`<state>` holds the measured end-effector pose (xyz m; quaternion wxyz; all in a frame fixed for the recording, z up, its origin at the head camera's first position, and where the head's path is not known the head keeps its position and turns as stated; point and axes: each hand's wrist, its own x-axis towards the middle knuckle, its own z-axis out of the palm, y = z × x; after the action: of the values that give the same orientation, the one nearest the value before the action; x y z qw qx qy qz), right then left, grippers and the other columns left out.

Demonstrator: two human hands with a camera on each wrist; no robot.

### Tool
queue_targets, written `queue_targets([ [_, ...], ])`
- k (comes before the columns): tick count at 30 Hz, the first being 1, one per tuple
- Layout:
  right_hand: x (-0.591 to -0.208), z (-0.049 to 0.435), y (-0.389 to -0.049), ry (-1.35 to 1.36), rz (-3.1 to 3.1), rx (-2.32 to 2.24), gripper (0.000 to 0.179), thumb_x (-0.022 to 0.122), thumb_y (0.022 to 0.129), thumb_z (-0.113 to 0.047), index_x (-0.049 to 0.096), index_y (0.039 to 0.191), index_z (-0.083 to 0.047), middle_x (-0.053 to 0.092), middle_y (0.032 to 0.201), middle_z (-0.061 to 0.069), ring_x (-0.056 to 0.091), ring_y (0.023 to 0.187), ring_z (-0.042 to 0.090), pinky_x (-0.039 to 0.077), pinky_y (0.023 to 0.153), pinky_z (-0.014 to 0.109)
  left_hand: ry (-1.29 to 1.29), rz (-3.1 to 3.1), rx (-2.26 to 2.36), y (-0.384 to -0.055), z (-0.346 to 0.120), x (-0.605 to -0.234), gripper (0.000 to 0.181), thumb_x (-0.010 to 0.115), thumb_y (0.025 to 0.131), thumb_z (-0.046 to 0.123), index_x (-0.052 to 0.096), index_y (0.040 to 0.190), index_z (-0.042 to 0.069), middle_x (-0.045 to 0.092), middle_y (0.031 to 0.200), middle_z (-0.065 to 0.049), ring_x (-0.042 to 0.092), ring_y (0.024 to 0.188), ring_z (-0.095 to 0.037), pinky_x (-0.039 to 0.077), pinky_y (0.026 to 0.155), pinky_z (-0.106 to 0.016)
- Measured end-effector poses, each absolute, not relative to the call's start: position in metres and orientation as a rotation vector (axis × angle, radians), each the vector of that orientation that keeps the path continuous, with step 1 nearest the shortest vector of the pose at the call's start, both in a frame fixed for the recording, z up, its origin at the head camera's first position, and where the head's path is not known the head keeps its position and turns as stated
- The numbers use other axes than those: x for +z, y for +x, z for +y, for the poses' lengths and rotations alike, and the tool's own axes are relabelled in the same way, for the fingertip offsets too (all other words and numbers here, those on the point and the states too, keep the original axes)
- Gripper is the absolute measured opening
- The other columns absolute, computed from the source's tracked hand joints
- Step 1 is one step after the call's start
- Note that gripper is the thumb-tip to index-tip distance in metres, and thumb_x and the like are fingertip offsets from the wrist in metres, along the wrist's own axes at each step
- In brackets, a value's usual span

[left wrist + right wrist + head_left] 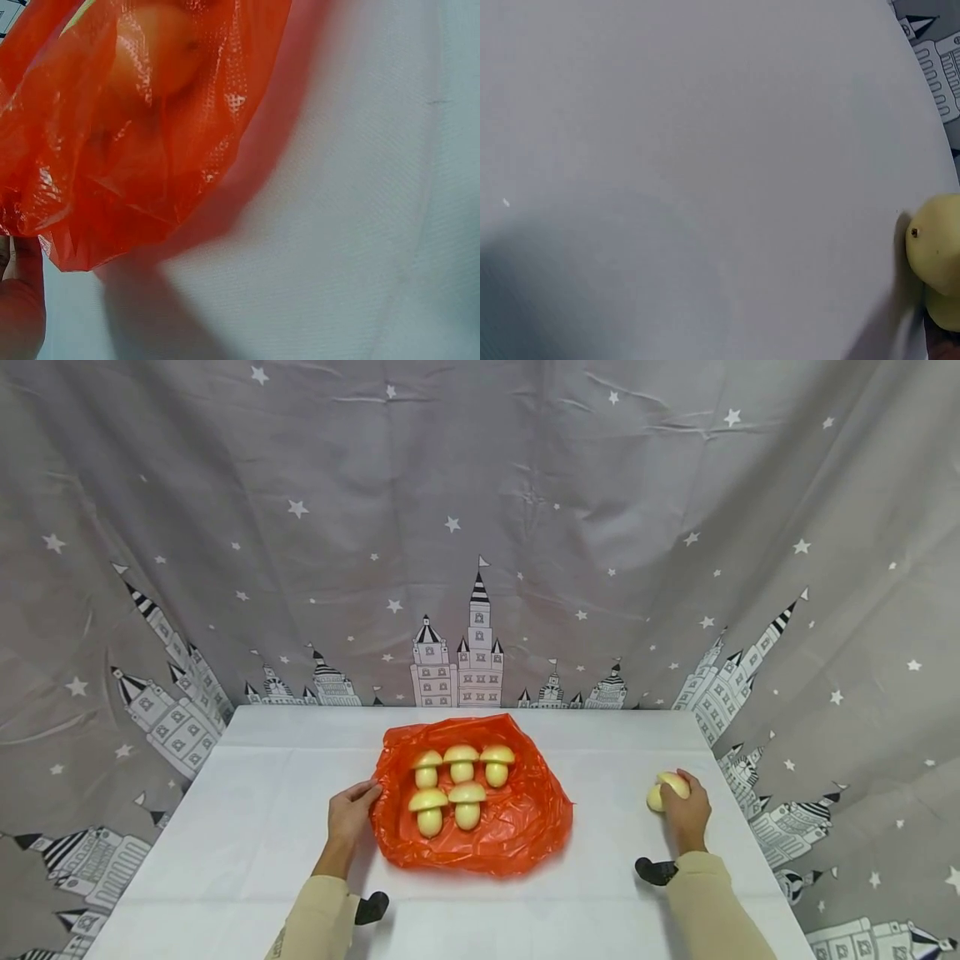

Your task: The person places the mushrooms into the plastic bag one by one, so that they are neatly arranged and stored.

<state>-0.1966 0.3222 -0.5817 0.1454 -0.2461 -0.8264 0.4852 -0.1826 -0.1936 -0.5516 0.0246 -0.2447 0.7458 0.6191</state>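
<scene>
My left hand [349,818] pinches the left rim of a crumpled red plastic bag [525,831] spread wide on the table. In the left wrist view its fingers [26,262] meet the edge of the thin red bag [142,195]. Several pale yellow toy mushrooms [461,760] lie inside the bag in two rows, caps toward the far side. Off to the right, apart from the bag, my right hand [688,817] grips another yellow mushroom [672,783]. Low at the right edge of the right wrist view, this mushroom [935,244] shows a small dark hole.
A white cloth covers the table [600,902]. Behind it and at both sides hangs a grey curtain [525,485] printed with stars and castles. Dark wrist-camera mounts [372,908] stick out from both sleeves.
</scene>
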Motion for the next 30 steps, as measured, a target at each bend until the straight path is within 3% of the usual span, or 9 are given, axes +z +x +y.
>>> queue_targets([
  [8, -0.590, 0.312, -0.194, -0.701, -2.325, 1.441, 0.053, 0.056, 0.085, -0.011, 0.048, 0.135, 0.004, 0.046, 0.136, 0.030, 0.043, 0.123, 0.042, 0.034, 0.102, 0.049, -0.731, 2.313, 1.942, -0.184, -0.193, -0.551, 0.039, 0.057, 0.098, 0.022, 0.058, 0.128, -0.003, 0.054, 0.130, -0.023, 0.053, 0.109, -0.026, 0.046, 0.073, -0.009],
  [13, -0.590, 0.303, -0.194, -0.685, -2.309, 1.488, 0.051, 0.059, 0.085, -0.009, 0.049, 0.133, 0.004, 0.051, 0.132, 0.026, 0.048, 0.114, 0.035, 0.038, 0.093, 0.040, -0.738, 2.300, 1.941, -0.185, -0.193, -0.551, 0.040, 0.057, 0.098, 0.022, 0.058, 0.128, -0.003, 0.054, 0.131, -0.023, 0.052, 0.112, -0.027, 0.049, 0.084, -0.018],
  [20, -0.585, 0.290, -0.194, -0.624, -2.332, 1.549, 0.050, 0.061, 0.086, -0.008, 0.047, 0.132, 0.006, 0.050, 0.131, 0.026, 0.047, 0.117, 0.037, 0.038, 0.095, 0.043, -0.753, 2.292, 1.936, -0.184, -0.193, -0.551, 0.040, 0.057, 0.098, 0.024, 0.058, 0.129, -0.002, 0.053, 0.131, -0.023, 0.051, 0.114, -0.029, 0.046, 0.100, -0.037],
  [30, -0.585, 0.276, -0.192, -0.566, -2.383, 1.618, 0.050, 0.065, 0.086, -0.008, 0.048, 0.132, 0.003, 0.050, 0.131, 0.023, 0.046, 0.118, 0.034, 0.038, 0.094, 0.038, -0.756, 2.285, 1.940, -0.184, -0.194, -0.553, 0.040, 0.056, 0.098, 0.024, 0.058, 0.129, -0.002, 0.053, 0.131, -0.022, 0.050, 0.114, -0.028, 0.045, 0.100, -0.037],
])
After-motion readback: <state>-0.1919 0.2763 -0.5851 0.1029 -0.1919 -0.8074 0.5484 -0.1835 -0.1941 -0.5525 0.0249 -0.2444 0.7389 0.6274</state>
